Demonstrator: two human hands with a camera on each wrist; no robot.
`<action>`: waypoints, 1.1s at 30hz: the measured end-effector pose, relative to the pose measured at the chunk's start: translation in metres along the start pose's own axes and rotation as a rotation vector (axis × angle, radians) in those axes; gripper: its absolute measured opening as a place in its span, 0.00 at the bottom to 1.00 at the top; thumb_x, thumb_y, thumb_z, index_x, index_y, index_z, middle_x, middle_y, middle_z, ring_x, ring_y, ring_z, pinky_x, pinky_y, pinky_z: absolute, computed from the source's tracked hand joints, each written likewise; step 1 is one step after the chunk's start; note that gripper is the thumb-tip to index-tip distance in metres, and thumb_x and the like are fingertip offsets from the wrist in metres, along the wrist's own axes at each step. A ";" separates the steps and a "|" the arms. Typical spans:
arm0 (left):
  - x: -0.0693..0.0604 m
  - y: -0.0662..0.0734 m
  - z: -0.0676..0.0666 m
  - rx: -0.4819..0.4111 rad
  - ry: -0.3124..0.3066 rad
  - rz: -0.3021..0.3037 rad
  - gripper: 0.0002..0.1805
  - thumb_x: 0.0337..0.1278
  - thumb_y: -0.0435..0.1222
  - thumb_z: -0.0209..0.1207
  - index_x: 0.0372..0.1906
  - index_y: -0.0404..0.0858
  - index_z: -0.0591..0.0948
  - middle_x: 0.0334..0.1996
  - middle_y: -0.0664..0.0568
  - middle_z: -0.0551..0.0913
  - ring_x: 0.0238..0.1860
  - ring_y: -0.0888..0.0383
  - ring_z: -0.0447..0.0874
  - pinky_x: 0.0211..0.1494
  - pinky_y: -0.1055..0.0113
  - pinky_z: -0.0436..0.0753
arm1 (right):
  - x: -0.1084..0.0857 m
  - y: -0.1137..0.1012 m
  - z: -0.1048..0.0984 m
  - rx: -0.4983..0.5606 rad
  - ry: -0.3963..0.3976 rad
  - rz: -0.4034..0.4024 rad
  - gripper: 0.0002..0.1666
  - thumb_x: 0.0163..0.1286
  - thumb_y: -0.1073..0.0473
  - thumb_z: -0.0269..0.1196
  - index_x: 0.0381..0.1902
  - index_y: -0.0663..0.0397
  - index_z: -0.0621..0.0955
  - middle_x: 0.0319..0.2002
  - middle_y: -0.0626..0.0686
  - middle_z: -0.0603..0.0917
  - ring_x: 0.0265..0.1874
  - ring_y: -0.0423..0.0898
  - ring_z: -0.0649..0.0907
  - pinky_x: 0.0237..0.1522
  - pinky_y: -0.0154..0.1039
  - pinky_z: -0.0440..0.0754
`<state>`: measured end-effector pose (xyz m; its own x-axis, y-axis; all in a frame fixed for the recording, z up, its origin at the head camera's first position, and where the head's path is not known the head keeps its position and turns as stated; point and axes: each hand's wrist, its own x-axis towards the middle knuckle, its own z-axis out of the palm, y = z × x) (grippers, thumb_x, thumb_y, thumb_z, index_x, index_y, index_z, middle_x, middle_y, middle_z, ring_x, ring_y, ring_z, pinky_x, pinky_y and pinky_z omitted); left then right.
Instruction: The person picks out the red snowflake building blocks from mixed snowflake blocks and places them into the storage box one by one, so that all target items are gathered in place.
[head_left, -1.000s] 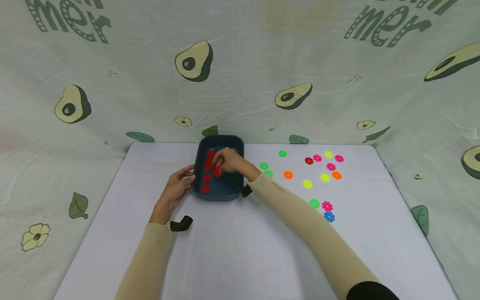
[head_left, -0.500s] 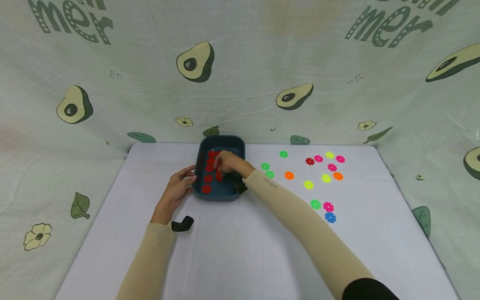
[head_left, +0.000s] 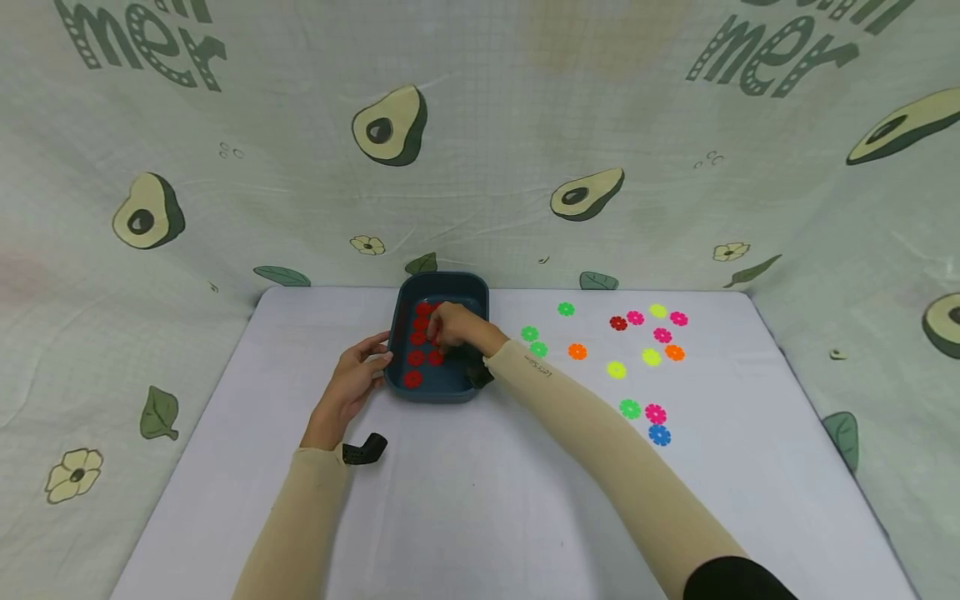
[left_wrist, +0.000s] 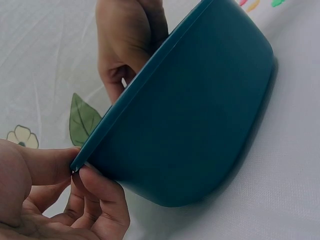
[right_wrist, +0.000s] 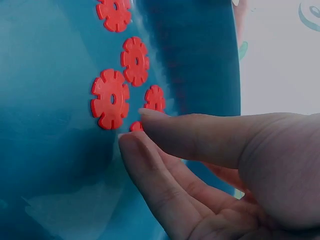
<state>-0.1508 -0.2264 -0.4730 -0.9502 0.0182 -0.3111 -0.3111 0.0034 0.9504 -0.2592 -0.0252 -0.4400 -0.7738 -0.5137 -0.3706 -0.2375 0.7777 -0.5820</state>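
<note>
A dark blue-green plastic tub (head_left: 450, 385) stands on the white table. My left hand (head_left: 351, 377) pinches its left rim, thumb above and fingers beneath, as the left wrist view shows. Inside lie several red notched discs (head_left: 412, 379), flat and roughly in two columns. My right hand (head_left: 459, 323) is down in the tub over the right column. In the right wrist view, its thumb and index fingertips stand slightly apart and grip nothing that I can see. Between and behind them, a red disc (right_wrist: 136, 126) shows partly; the rest is hidden.
Loose notched discs in several colours lie to the tub's right: a green disc (head_left: 566, 309), an orange disc (head_left: 577, 352), a dark red disc (head_left: 618, 323), a blue disc (head_left: 659, 435). An avocado-print cloth (head_left: 480, 150) hangs behind the table.
The red disc that was at my right fingertips now lies flat in the right column, in front of them. My right forearm has shifted slightly left. My left hand keeps its hold.
</note>
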 end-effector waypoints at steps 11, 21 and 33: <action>-0.001 0.000 0.001 0.011 -0.001 0.004 0.29 0.82 0.30 0.52 0.81 0.35 0.65 0.54 0.52 0.69 0.40 0.63 0.71 0.38 0.69 0.75 | -0.005 0.001 -0.003 -0.016 0.008 0.004 0.17 0.63 0.73 0.75 0.49 0.60 0.88 0.50 0.58 0.86 0.48 0.51 0.84 0.48 0.39 0.83; 0.000 0.000 0.001 0.012 0.011 -0.007 0.29 0.81 0.30 0.53 0.81 0.36 0.66 0.54 0.52 0.70 0.40 0.63 0.71 0.36 0.70 0.74 | -0.009 0.001 -0.006 0.003 0.052 -0.004 0.18 0.61 0.75 0.75 0.49 0.59 0.88 0.48 0.58 0.87 0.44 0.51 0.83 0.45 0.40 0.83; 0.000 0.001 -0.001 0.019 0.002 -0.003 0.30 0.82 0.31 0.53 0.82 0.36 0.65 0.54 0.52 0.69 0.39 0.64 0.70 0.36 0.71 0.74 | -0.026 0.003 -0.014 0.043 0.051 -0.036 0.18 0.64 0.72 0.75 0.52 0.60 0.88 0.54 0.58 0.87 0.54 0.53 0.84 0.54 0.42 0.84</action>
<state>-0.1511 -0.2271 -0.4724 -0.9494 0.0163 -0.3138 -0.3134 0.0224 0.9494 -0.2475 -0.0046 -0.4220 -0.7946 -0.5209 -0.3119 -0.2411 0.7422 -0.6252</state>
